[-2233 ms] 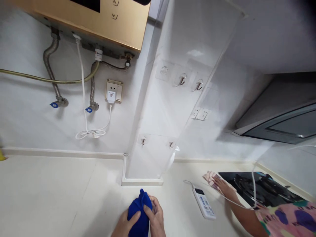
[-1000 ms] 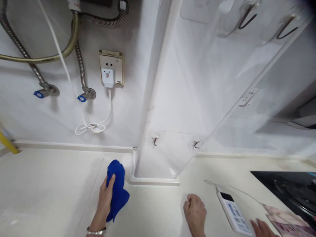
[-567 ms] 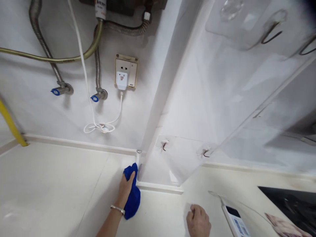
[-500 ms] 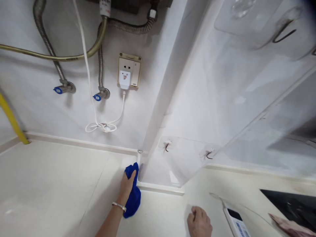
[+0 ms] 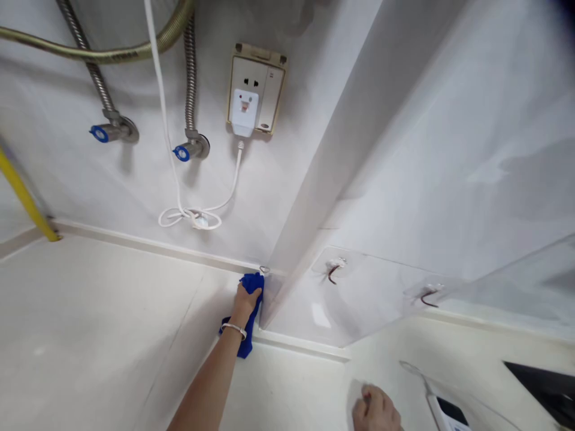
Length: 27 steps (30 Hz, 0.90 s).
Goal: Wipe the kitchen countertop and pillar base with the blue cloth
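Observation:
My left hand (image 5: 246, 302), with a silver bracelet on its wrist, is closed on a blue cloth (image 5: 247, 344). It presses the cloth into the corner where the white counter (image 5: 296, 383) meets the back wall and the side of a tiled pillar (image 5: 305, 299). Part of the cloth hangs out beneath the wrist. On the counter at the bottom right rests my right hand (image 5: 377, 410), its fingers curled in and nothing visible in them.
Above the corner are a wall socket (image 5: 256, 90) with a white plug, a looped white cord (image 5: 191, 216) and two blue-capped valves (image 5: 105, 131). A yellow pipe (image 5: 27, 197) stands at left. Clear hooks (image 5: 335, 272) stick to the pillar. A white device (image 5: 449, 413) lies at right.
My left hand has pushed the blue cloth further into the corner, towards the back wall. The view has moved closer and tilted down. My right hand stays curled on the counter.

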Each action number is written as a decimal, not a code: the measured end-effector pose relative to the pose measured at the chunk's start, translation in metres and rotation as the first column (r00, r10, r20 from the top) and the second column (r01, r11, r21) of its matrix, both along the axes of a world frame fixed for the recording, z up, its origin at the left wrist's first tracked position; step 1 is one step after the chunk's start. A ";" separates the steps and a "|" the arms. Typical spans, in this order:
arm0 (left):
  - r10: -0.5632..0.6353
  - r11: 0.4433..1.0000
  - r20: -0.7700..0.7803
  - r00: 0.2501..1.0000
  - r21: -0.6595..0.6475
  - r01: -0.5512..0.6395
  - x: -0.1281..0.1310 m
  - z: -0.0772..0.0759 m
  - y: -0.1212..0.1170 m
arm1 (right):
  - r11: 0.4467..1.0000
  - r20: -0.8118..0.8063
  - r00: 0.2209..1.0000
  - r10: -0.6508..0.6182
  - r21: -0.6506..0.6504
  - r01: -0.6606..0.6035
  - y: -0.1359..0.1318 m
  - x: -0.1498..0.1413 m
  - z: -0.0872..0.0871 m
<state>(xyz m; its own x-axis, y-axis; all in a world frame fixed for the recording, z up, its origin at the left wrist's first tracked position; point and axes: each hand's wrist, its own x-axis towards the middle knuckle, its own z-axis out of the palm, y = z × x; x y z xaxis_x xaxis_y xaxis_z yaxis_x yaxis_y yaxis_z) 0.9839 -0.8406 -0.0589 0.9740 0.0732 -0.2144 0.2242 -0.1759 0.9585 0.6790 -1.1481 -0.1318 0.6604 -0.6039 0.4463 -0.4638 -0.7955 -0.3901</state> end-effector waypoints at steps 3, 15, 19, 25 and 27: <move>0.021 1.000 -0.060 0.998 0.007 -0.020 0.011 0.000 -0.005 | 1.000 0.019 1.000 0.023 0.017 -0.023 -0.002 0.000 -0.002; 0.001 1.000 -0.042 0.999 0.019 0.000 0.002 0.027 0.001 | 0.999 0.054 0.998 0.032 0.022 -0.033 0.013 0.006 0.018; -0.005 0.999 -0.013 1.000 0.045 0.005 -0.030 0.033 0.012 | 0.998 0.114 0.993 0.028 0.045 -0.033 0.017 0.009 0.024; -0.006 0.998 0.029 1.000 0.065 0.004 -0.092 0.024 0.033 | 0.997 0.189 0.982 0.006 0.072 -0.020 0.025 0.011 0.032; -0.010 0.998 0.062 0.998 0.058 0.006 -0.112 0.019 0.035 | 0.997 0.202 0.979 0.004 0.074 -0.019 0.027 0.011 0.036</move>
<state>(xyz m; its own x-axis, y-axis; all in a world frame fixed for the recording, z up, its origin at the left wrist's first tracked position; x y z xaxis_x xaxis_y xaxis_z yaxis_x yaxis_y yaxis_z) 0.8718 -0.8059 -0.0398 0.9860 0.0756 -0.1485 0.1623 -0.2329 0.9589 0.6900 -1.1208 -0.0957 0.5681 -0.6338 0.5250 -0.3606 -0.7651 -0.5335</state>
